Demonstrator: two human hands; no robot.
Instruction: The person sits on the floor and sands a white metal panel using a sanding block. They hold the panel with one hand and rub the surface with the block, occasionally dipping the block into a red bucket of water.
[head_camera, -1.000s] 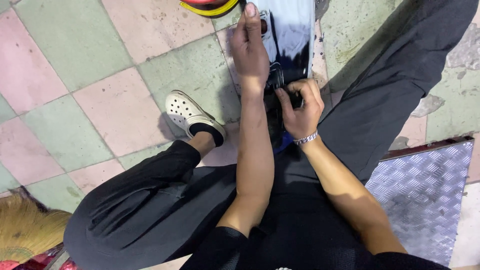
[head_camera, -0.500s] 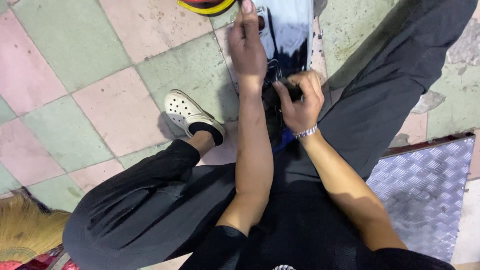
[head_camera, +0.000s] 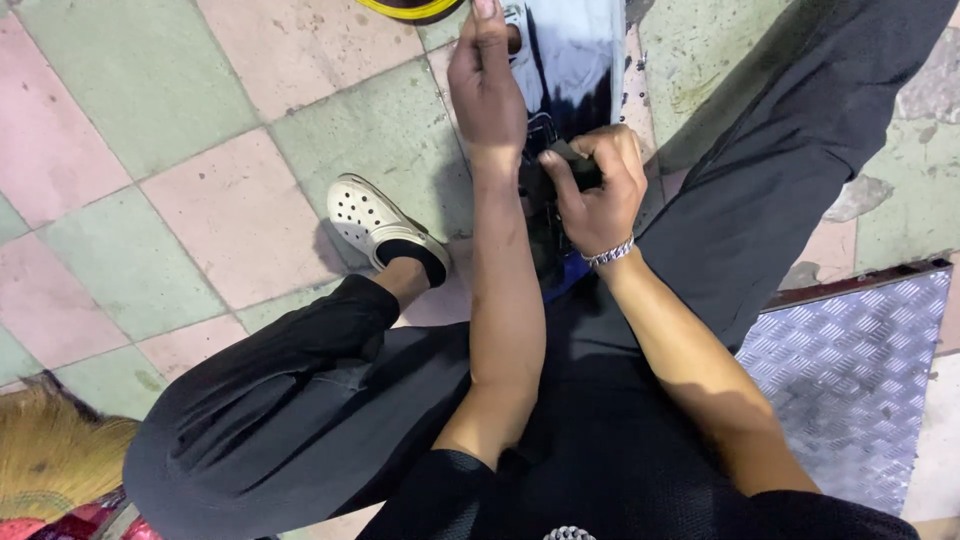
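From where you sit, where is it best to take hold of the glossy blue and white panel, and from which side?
Probably at the near, lower end of the glossy panel, from above. It lies between the legs, narrowing toward the person. The left hand rests flat along its left edge, while the right hand closes on a dark part at that end. The far end is cut off.

two hands (head_camera: 487, 85) (head_camera: 597, 185), one shoe (head_camera: 372, 220), one broom (head_camera: 50, 465)

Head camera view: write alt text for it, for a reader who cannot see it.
A seated person's left hand presses on a glossy blue-and-white panel while the right hand, wearing a silver bracelet, grips a small dark object against it. Below are black trousers, a white clog on pink-and-green floor tiles, a ridged metal plate and a straw broom.
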